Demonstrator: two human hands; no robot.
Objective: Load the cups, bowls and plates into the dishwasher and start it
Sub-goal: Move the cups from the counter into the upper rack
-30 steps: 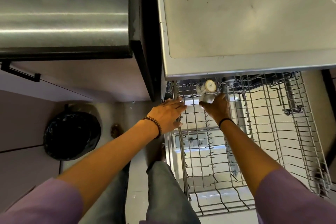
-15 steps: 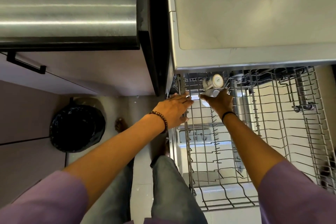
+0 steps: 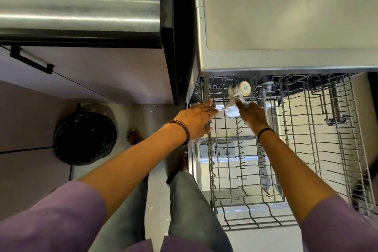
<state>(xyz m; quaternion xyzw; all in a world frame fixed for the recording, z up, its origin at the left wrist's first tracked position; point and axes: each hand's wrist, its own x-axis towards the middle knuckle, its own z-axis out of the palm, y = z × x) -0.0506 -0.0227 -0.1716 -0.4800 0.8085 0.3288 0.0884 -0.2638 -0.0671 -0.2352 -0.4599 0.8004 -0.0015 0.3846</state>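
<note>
Glossy wht cup (image 3: 230, 111), wire-grid rack (image 3: 242, 161)

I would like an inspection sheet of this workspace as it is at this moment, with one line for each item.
Surface: wire rack, pulled out of the dishwasher.
Job's things: first cup lies tilted at the rack's far left corner; second cup is just in front of it, in the right hand.
Clutter: nothing seen.
Grippers: left hand rests with straight fingers on the rack's left edge; right hand holds the second cup.
Cables: nothing seen.
Surroundings: grey worktop above the rack; black rubbish bag on the floor to the left.
</note>
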